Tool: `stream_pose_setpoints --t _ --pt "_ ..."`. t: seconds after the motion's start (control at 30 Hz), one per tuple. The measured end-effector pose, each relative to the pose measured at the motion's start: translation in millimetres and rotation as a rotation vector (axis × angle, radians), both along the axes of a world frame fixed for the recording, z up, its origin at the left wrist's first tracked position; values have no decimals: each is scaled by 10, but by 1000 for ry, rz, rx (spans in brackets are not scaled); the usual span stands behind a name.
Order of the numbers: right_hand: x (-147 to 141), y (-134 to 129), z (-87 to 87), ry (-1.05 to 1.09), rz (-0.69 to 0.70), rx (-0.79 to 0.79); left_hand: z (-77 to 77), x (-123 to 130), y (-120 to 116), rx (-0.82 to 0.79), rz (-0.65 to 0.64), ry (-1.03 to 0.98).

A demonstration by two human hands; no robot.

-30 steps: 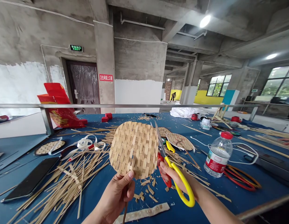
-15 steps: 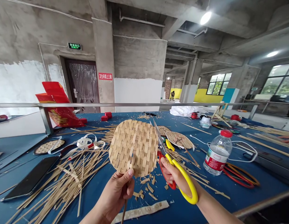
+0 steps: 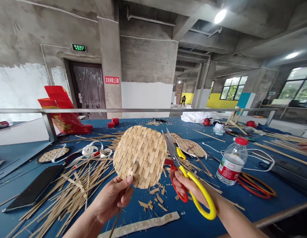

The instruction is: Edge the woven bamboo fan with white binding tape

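Note:
A rounded fan of woven bamboo strips [image 3: 143, 148] is held up in front of me, its face tilted. My left hand [image 3: 116, 193] pinches it at the lower edge, thumb on the near side, and its thin dark handle runs down below the fist. My right hand [image 3: 184, 185] grips a pair of scissors [image 3: 176, 157] with one yellow and one red handle. The scissor blades point up and away, slightly parted, close beside the fan's right edge. Small cut bamboo scraps [image 3: 157, 200] lie on the blue table under the fan.
Loose bamboo strips [image 3: 61, 195] and a black phone [image 3: 33, 188] lie at left. Two finished-looking fans [image 3: 191, 147] rest behind the scissors. A water bottle [image 3: 231, 162] stands at right, near coiled red and orange bands [image 3: 257, 186]. A metal rail [image 3: 148, 111] crosses behind the table.
My left hand has moved left and the fan has turned clockwise and shifted slightly left. The scissors have moved a little right and their blades look more parted.

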State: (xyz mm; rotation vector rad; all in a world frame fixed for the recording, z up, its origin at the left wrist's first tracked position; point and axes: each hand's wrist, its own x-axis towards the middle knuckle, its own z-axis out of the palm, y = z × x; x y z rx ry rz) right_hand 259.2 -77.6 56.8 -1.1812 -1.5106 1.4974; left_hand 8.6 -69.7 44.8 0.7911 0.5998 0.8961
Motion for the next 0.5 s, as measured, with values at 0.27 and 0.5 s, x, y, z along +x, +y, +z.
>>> stream_pose_setpoints --t 0.27,0.5 --pt "34 -4 -189 0 43 20 1 -102 -28 12 -5 112" --pt "-18 72 -328 45 -20 1 -88 -92 -27 6 -14 96"
